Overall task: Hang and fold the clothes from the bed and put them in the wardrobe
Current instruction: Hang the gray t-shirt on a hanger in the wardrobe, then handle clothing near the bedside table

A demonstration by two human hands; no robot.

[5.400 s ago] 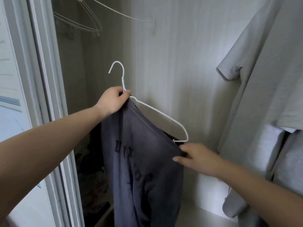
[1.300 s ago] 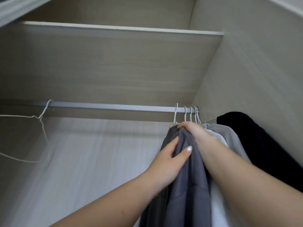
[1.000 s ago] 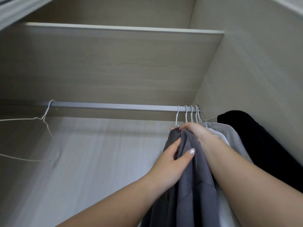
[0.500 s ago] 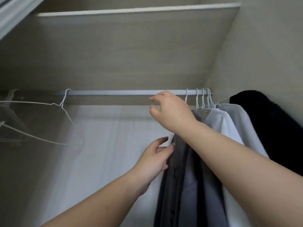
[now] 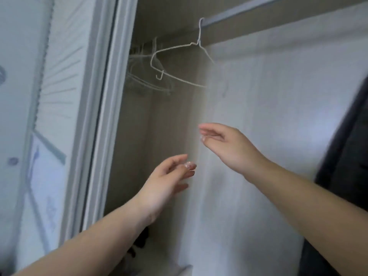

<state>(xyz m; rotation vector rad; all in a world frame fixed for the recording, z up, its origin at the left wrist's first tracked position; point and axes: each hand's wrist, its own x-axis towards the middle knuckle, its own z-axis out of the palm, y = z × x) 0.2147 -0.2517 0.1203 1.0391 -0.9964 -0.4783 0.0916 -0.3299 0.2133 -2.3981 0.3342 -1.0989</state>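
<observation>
An empty white wire hanger [image 5: 179, 64] hangs from the wardrobe rail [image 5: 239, 9] at the upper middle. My right hand [image 5: 225, 144] is raised below it, fingers loosely extended and holding nothing. My left hand [image 5: 169, 180] is lower and to the left, fingers relaxed, also holding nothing. The dark grey shirt [image 5: 346, 166] hangs at the right edge, partly cut off by the frame. The view is motion-blurred.
Several more empty wire hangers [image 5: 143, 76] bunch in the dark left corner of the wardrobe. The white sliding-door frame [image 5: 99, 108] stands at the left. Dark items [image 5: 139, 248] lie low inside the wardrobe. The pale back panel [image 5: 278, 116] fills the middle.
Both hands have let go of the dark grey shirt, which now hangs on the rail. The view has swung left and down, and both hands moved left toward the empty hangers.
</observation>
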